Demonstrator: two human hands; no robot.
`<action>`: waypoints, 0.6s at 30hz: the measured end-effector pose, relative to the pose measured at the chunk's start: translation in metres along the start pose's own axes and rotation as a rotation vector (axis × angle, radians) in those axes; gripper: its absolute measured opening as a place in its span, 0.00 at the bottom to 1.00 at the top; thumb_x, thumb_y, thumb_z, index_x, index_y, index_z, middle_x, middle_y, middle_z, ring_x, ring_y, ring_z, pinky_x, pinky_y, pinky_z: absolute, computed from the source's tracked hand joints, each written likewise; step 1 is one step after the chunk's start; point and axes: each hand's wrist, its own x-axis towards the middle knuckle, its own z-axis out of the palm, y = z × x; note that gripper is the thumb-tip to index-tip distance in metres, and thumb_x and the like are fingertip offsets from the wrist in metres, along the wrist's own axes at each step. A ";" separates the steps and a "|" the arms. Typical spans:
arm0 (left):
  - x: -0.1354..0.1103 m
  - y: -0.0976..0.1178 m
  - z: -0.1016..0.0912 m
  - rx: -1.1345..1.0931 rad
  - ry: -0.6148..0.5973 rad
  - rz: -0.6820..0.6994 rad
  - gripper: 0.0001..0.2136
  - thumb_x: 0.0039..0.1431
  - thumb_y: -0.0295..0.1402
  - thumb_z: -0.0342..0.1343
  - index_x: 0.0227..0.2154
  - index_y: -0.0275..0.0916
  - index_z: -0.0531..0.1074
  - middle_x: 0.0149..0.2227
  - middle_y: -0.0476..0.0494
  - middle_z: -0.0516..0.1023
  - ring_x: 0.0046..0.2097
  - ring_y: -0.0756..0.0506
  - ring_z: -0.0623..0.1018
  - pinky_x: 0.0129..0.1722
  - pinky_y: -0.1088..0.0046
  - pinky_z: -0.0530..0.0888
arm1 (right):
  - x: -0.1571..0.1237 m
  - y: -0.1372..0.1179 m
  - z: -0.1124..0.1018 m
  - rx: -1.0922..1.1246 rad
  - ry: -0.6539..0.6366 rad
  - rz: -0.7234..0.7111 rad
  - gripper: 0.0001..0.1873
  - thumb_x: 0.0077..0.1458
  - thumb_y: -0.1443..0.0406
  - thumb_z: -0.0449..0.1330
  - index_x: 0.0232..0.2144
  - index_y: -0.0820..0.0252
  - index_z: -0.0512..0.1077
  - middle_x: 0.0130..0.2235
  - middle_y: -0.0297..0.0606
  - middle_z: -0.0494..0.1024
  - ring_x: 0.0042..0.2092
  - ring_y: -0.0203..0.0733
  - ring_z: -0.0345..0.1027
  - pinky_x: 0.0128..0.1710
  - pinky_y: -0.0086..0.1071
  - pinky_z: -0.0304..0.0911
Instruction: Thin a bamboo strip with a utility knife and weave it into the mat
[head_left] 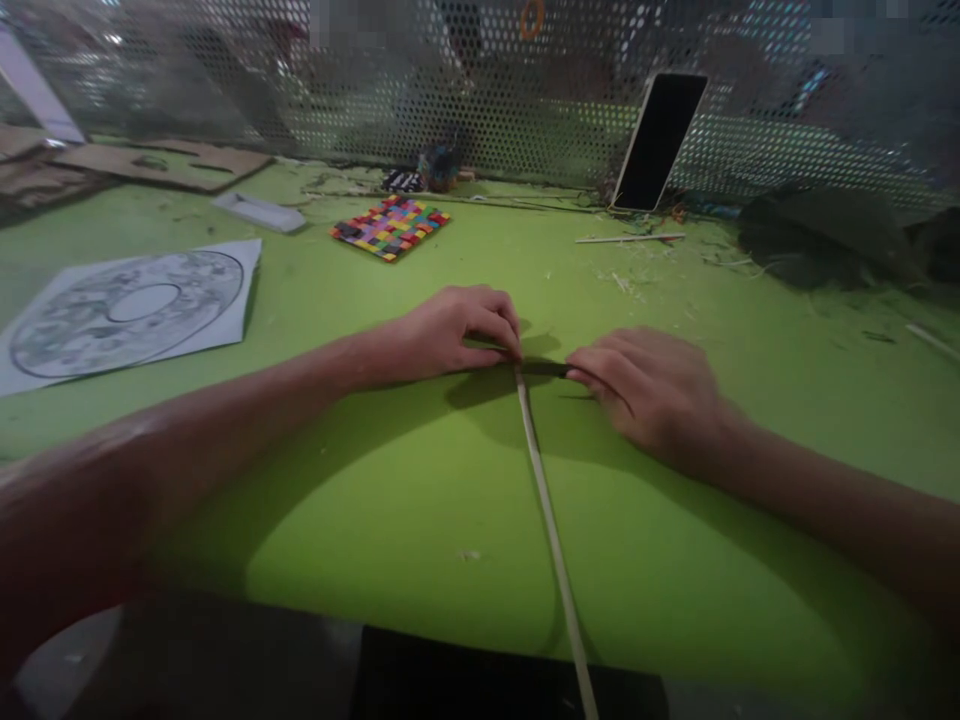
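Observation:
A long pale strip [551, 510], like split bamboo or wood, runs from the middle of the green table over its front edge. My left hand [474, 328] pinches the far end of this strip between thumb and fingers. From the other side, my right hand [649, 390] is closed on a thin dark knife [546, 369], its handle hidden in the fingers. The blade points left and meets the strip right beside my left fingertips. Whether its edge has entered the strip, I cannot tell.
A woven multicoloured mat [391, 228], a paper with a printed ring [135, 310] and cardboard pieces [169, 163] lie on the green table [375, 520]. A phone [660, 140] leans against the perforated metal screen [360, 90]. Shavings and a short stick [630, 239] lie at right.

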 end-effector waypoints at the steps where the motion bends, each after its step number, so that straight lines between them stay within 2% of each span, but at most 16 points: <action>1: 0.000 0.000 0.000 0.000 0.000 0.000 0.06 0.65 0.31 0.62 0.39 0.41 0.84 0.42 0.42 0.82 0.43 0.47 0.80 0.46 0.71 0.74 | 0.000 0.000 -0.001 0.007 0.009 0.008 0.09 0.70 0.67 0.56 0.40 0.61 0.77 0.33 0.38 0.81 0.32 0.39 0.67 0.33 0.33 0.56; 8: 0.001 0.002 -0.003 -0.016 -0.034 -0.015 0.07 0.65 0.33 0.61 0.40 0.42 0.84 0.43 0.43 0.82 0.44 0.47 0.80 0.47 0.70 0.75 | 0.006 -0.004 -0.001 0.019 -0.171 -0.016 0.13 0.67 0.74 0.52 0.34 0.61 0.75 0.28 0.36 0.74 0.30 0.39 0.58 0.31 0.34 0.46; 11: 0.001 0.003 -0.004 -0.027 -0.040 -0.038 0.07 0.65 0.32 0.61 0.40 0.43 0.84 0.43 0.44 0.82 0.44 0.46 0.80 0.47 0.69 0.75 | 0.007 -0.007 -0.003 0.043 -0.186 -0.022 0.15 0.66 0.77 0.50 0.36 0.62 0.75 0.29 0.37 0.73 0.31 0.40 0.58 0.32 0.34 0.48; 18: 0.000 0.000 -0.001 -0.043 -0.016 -0.035 0.07 0.65 0.34 0.62 0.40 0.41 0.85 0.43 0.42 0.81 0.44 0.46 0.80 0.47 0.70 0.75 | 0.007 -0.006 -0.002 0.074 -0.186 -0.003 0.13 0.66 0.77 0.51 0.36 0.63 0.74 0.30 0.37 0.73 0.31 0.39 0.58 0.32 0.33 0.49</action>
